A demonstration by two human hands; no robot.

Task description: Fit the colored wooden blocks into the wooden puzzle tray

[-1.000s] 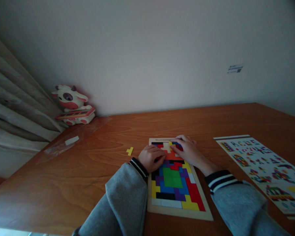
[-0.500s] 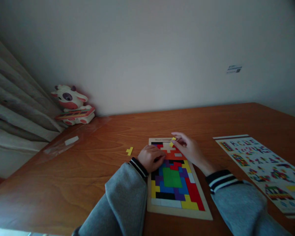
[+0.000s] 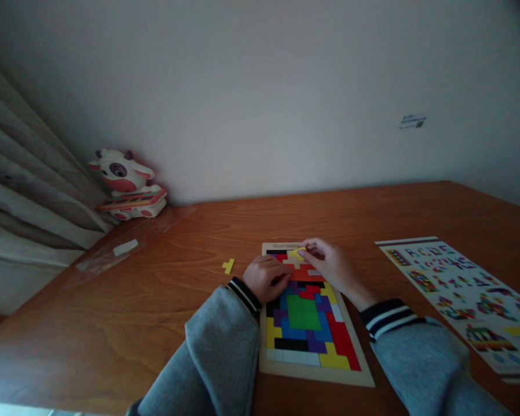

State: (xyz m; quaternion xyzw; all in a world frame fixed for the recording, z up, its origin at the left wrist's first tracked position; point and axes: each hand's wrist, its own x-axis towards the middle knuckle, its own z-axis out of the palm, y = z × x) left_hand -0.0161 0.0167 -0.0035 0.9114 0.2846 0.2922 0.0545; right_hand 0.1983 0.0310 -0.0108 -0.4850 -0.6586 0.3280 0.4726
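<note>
A wooden block puzzle board (image 3: 316, 377) lies before me, filled with coloured pieces except for a bare pale patch near its top. My right hand (image 3: 325, 258) is over the board's upper right, thumb and fingers closed on a yellow puzzle piece (image 3: 296, 254). That piece is low over the bare patch or touching it; I cannot tell which. Resting across the board's upper left side, my left hand (image 3: 266, 278) holds nothing visible, its fingers loosely bent with the thumb apart. It hides some pieces. Left of the board, another yellow puzzle piece (image 3: 228, 266) lies on the table.
A printed pattern sheet (image 3: 455, 294) lies on the wooden table (image 3: 177, 312) at the right. At the back left stands a cow-shaped toy keyboard (image 3: 130, 186), near a curtain (image 3: 30, 173). Clear plastic with a white strip (image 3: 125, 248) lies in front of it.
My right hand has lowered and moved slightly left, bringing the yellow piece down to the bare patch, where it now looks flatter. My left hand has stayed in place.
</note>
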